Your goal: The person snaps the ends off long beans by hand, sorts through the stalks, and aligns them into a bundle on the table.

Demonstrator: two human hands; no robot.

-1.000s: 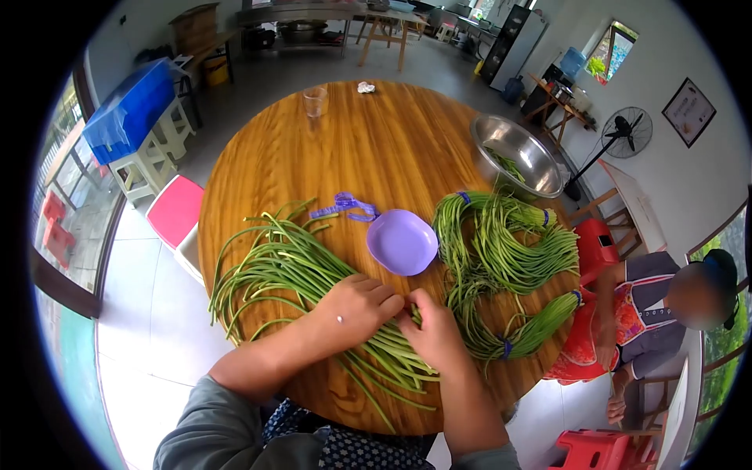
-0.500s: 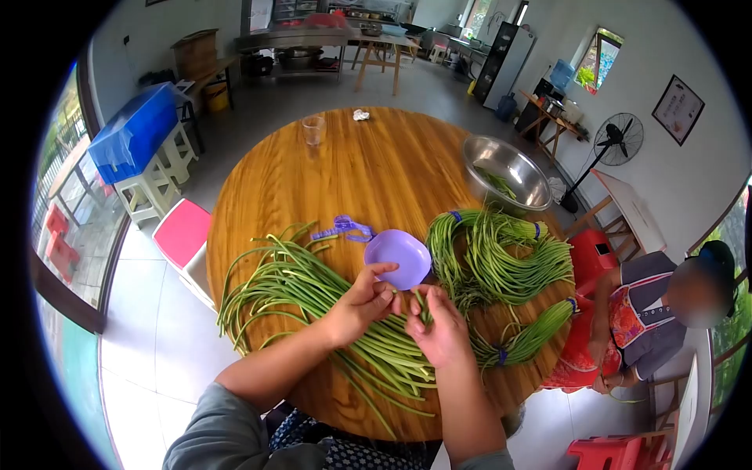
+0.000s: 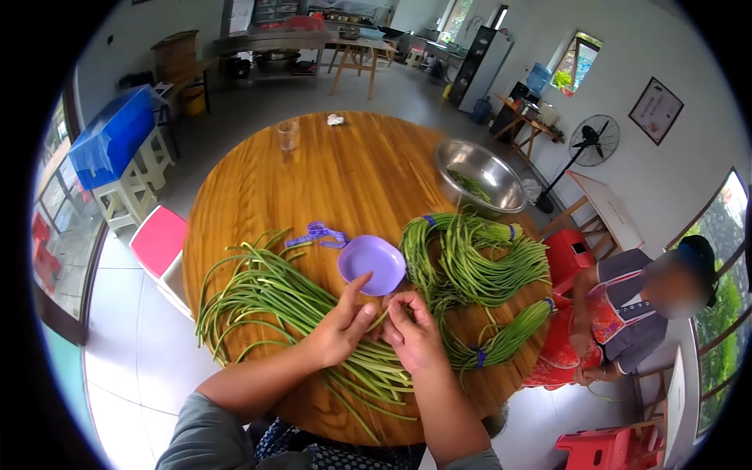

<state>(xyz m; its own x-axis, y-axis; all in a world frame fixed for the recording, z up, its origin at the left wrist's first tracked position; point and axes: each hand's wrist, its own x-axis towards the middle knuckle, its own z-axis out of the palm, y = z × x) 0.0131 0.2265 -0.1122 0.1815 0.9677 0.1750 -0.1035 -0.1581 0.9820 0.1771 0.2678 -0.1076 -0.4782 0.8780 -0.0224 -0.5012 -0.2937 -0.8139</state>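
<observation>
My left hand (image 3: 338,330) and my right hand (image 3: 413,333) meet above a loose heap of garlic scapes (image 3: 274,290) on the round wooden table. Between my fingertips is a short bit of green garlic scape (image 3: 381,319); both hands pinch it, though the fingers hide most of it. Just beyond them sits a shallow purple bowl (image 3: 373,265) with nothing visible inside. A purple-and-white strip of tape (image 3: 317,233) lies left of the bowl. On the right, coiled bundles of garlic scapes (image 3: 489,262) are tied with blue-purple bands, and a smaller tied bundle (image 3: 513,333) lies nearer me.
A steel basin (image 3: 489,176) holding some green pieces stands at the table's far right. A clear cup (image 3: 288,135) and crumpled white tissue (image 3: 335,119) are at the far edge. Another person (image 3: 619,313) in a red apron sits at the right. A pink-seated chair (image 3: 158,239) stands left.
The view has swung slightly right, so everything sits further left. My right hand has turned, and green pieces seen in its fingers are now mostly hidden; a bit of scape shows between both hands.
</observation>
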